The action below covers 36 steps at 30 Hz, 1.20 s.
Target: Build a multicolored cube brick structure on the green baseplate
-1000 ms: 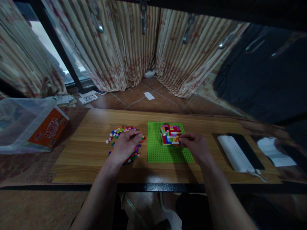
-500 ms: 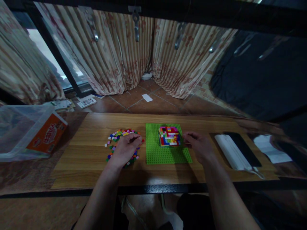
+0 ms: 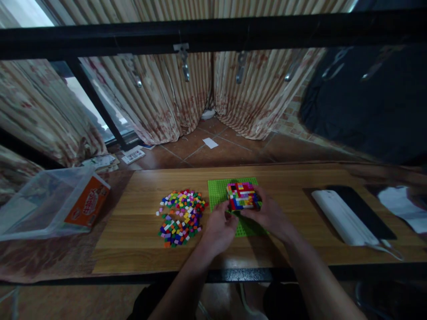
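A multicoloured block of toy bricks (image 3: 240, 195) stands on the green studded baseplate (image 3: 216, 188). My right hand (image 3: 268, 212) is curled round the right side of the block, fingers at its far right edge and thumb along its front. Close to the block's front left corner is my left hand (image 3: 220, 226), its fingers drawn together over the baseplate. Whatever lies between those fingertips, if anything, is too small to make out. To the left of the baseplate, loose small bricks (image 3: 190, 214) of many colours lie spread in a pile on the wooden tabletop (image 3: 133, 231).
A clear plastic bin (image 3: 43, 200) with an orange label stands left of the tabletop. On the right lie a white oblong case (image 3: 336, 218) with a cord and a dark flat object (image 3: 363, 213). A black bar (image 3: 213, 34) with hanging metal clips crosses the upper view.
My left hand has moved right, from over the loose bricks to the block's front left. My right hand has closed in on the block's right side. The camera view has shifted.
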Each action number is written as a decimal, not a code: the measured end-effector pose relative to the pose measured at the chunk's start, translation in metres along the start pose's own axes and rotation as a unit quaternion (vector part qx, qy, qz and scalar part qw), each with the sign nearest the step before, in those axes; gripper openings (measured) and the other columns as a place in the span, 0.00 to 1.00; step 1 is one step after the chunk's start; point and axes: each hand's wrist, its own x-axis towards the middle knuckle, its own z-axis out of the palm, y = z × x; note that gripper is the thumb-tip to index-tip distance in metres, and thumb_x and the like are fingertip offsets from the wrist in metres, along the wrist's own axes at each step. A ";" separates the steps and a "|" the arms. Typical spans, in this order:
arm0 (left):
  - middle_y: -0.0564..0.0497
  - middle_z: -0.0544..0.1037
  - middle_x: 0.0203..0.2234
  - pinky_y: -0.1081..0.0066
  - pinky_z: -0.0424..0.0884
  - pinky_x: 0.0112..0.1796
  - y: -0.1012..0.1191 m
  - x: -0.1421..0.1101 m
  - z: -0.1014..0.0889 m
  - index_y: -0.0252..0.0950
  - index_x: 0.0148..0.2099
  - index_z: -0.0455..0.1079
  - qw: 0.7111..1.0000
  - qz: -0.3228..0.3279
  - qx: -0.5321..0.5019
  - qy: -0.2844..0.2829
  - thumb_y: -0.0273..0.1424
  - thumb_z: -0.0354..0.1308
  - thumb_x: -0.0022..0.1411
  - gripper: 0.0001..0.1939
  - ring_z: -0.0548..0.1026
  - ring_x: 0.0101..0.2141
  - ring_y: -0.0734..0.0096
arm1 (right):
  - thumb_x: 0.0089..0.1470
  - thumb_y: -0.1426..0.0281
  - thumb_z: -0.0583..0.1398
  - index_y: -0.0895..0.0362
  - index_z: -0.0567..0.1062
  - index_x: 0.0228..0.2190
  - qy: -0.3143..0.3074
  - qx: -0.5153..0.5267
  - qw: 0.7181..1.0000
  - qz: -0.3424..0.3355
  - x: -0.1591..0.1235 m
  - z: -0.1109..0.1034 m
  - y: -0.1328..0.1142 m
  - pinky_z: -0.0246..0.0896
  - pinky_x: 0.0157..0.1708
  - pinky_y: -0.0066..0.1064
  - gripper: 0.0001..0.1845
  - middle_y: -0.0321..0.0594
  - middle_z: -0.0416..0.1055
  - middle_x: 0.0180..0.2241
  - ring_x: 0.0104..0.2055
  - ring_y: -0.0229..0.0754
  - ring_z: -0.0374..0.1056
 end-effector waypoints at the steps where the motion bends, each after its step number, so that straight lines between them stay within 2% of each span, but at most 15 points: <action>1: 0.43 0.75 0.43 0.66 0.72 0.39 0.002 -0.002 0.003 0.32 0.59 0.64 1.000 0.005 0.009 0.005 0.28 0.54 0.59 0.25 0.75 0.38 0.65 | 0.36 0.62 0.70 0.56 0.65 0.59 -0.001 0.003 1.000 -0.003 0.001 0.000 0.000 0.65 0.49 0.47 0.47 0.52 0.75 0.49 0.48 0.57 0.73; 6: 0.38 0.67 0.53 0.62 0.72 0.47 0.007 -0.013 0.017 0.32 0.63 0.58 1.000 0.023 0.005 0.020 0.28 0.55 0.58 0.30 0.74 0.45 0.62 | 0.36 0.62 0.69 0.57 0.66 0.59 -0.011 -0.005 1.000 -0.006 0.008 0.000 -0.002 0.65 0.49 0.47 0.47 0.51 0.75 0.48 0.47 0.57 0.73; 14: 0.36 0.59 0.59 0.58 0.70 0.52 0.005 -0.020 0.040 0.33 0.69 0.46 0.999 0.022 0.002 0.024 0.28 0.59 0.55 0.42 0.70 0.49 0.57 | 0.38 0.56 0.69 0.54 0.66 0.59 -0.013 0.012 1.000 -0.006 0.016 0.001 0.004 0.66 0.47 0.45 0.47 0.48 0.76 0.48 0.47 0.56 0.73; 18: 0.34 0.56 0.60 0.59 0.67 0.56 0.007 -0.025 0.052 0.30 0.69 0.44 1.000 0.024 -0.013 0.014 0.27 0.58 0.54 0.43 0.68 0.52 0.56 | 0.38 0.54 0.69 0.54 0.66 0.59 -0.014 0.020 1.000 0.009 0.020 0.001 0.006 0.68 0.43 0.44 0.47 0.47 0.78 0.44 0.43 0.55 0.75; 23: 0.34 0.55 0.61 0.57 0.63 0.58 0.009 -0.028 0.062 0.32 0.70 0.43 0.999 0.013 -0.030 0.037 0.26 0.57 0.55 0.44 0.64 0.56 0.53 | 0.38 0.53 0.69 0.54 0.67 0.58 0.005 -0.002 1.000 0.024 0.023 0.003 0.006 0.68 0.37 0.42 0.46 0.46 0.79 0.38 0.37 0.53 0.75; 26: 0.34 0.56 0.62 0.54 0.61 0.60 0.013 -0.030 0.064 0.34 0.70 0.44 0.998 0.007 -0.043 0.041 0.25 0.57 0.56 0.43 0.62 0.58 0.49 | 0.38 0.53 0.68 0.55 0.67 0.58 0.009 -0.018 0.999 0.032 0.024 0.004 0.004 0.68 0.39 0.42 0.46 0.47 0.78 0.40 0.39 0.54 0.75; 29: 0.33 0.56 0.63 0.50 0.58 0.61 0.017 -0.031 0.062 0.34 0.70 0.44 0.997 -0.009 -0.059 0.047 0.25 0.58 0.55 0.44 0.59 0.61 0.45 | 0.40 0.53 0.67 0.55 0.66 0.59 -0.008 -0.023 0.999 0.047 0.024 0.006 0.001 0.68 0.38 0.42 0.46 0.47 0.78 0.39 0.38 0.53 0.75; 36: 0.34 0.59 0.62 0.51 0.59 0.60 0.015 -0.027 0.046 0.33 0.69 0.49 0.996 -0.003 -0.074 0.055 0.26 0.59 0.52 0.43 0.60 0.61 0.44 | 0.41 0.50 0.66 0.54 0.66 0.60 -0.013 -0.030 0.999 0.026 0.025 0.014 -0.007 0.68 0.40 0.43 0.46 0.49 0.77 0.44 0.41 0.54 0.75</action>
